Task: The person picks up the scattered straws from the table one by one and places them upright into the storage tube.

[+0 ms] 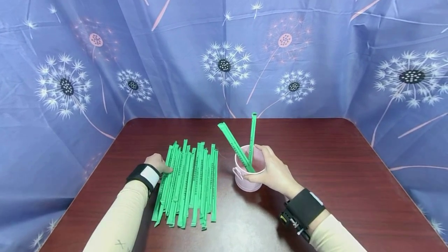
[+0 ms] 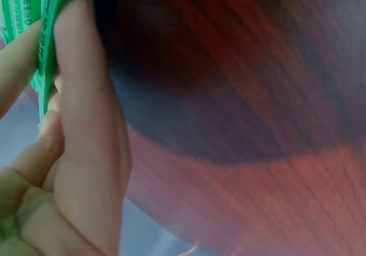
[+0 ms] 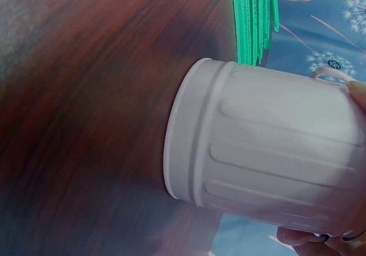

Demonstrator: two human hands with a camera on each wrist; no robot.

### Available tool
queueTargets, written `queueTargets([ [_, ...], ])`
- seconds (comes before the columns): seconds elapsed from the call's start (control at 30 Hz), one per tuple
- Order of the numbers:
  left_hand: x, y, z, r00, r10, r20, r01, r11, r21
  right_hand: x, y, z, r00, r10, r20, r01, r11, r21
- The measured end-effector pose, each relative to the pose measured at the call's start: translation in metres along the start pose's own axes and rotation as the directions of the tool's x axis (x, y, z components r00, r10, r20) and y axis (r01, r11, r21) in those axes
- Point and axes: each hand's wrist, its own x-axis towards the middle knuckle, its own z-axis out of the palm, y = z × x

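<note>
The left hand (image 1: 157, 163) pinches a green straw (image 2: 49, 56) from the pile (image 1: 198, 174) beside it; the right hand (image 1: 279, 172) grips a pink cup (image 1: 247, 186) holding others. Overlapping neighbours could, I reckon, get dragged along.

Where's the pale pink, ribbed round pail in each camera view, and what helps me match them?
Head: the pale pink, ribbed round pail is just right of centre, gripped by the right hand.
Left wrist: not in it.
Right wrist: the pail fills much of the right side, appearing sideways, base leftward.
Shared landmark: long, thin green packets with dark print, left of the pail (head), top left corner (left wrist), top, right of centre (right wrist).
</note>
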Motion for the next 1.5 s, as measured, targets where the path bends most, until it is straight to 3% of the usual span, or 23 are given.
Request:
queueTargets([
  [0.23,0.004,-0.001,-0.004,0.995,0.032,-0.091,-0.033,0.999,-0.01,0.0,0.001,0.0,1.0,-0.008,-0.002,0.008,1.0,-0.002],
  [0.4,0.003,0.011,-0.02,0.981,0.097,-0.165,-0.117,0.986,-0.115,0.0,0.002,0.0,1.0,-0.015,-0.006,0.015,1.0,-0.008],
  [0.5,0.0,0.027,-0.032,0.965,0.131,-0.229,-0.18,0.961,-0.209,0.0,0.003,0.001,1.0,-0.015,-0.01,0.015,1.0,-0.01],
  [0.57,-0.003,0.04,-0.038,0.954,0.143,-0.263,-0.223,0.925,-0.307,0.0,0.003,0.001,1.0,-0.013,-0.013,0.013,1.0,-0.009],
  [0.6,-0.005,0.047,-0.041,0.95,0.144,-0.279,-0.241,0.902,-0.358,0.0,0.003,0.001,1.0,-0.011,-0.014,0.011,1.0,-0.008],
  [0.67,-0.011,0.061,-0.045,0.949,0.137,-0.283,-0.267,0.828,-0.493,-0.001,0.003,0.002,1.0,-0.008,-0.014,0.008,1.0,-0.007],
  [0.8,-0.023,0.086,-0.049,0.945,0.128,-0.301,-0.305,0.676,-0.671,-0.001,0.002,0.002,1.0,-0.011,-0.015,0.01,1.0,-0.012],
  [0.97,-0.033,0.111,-0.046,0.929,0.163,-0.331,-0.368,0.461,-0.807,-0.001,0.002,0.002,1.0,-0.014,-0.009,0.014,1.0,-0.022],
  [1.07,-0.037,0.121,-0.042,0.916,0.196,-0.349,-0.399,0.377,-0.836,0.0,0.002,0.001,1.0,-0.007,-0.002,0.007,1.0,-0.023],
  [1.2,-0.045,0.133,-0.036,0.905,0.24,-0.351,-0.418,0.352,-0.838,0.0,0.003,0.001,1.0,-0.004,0.001,0.004,1.0,-0.027],
  [1.3,-0.051,0.141,-0.029,0.896,0.271,-0.351,-0.434,0.366,-0.823,0.0,0.003,0.002,1.0,-0.007,-0.001,0.007,1.0,-0.028],
  [1.5,-0.055,0.149,-0.012,0.884,0.314,-0.347,-0.463,0.48,-0.745,0.0,0.003,0.002,1.0,0.002,-0.005,-0.002,1.0,-0.022],
])
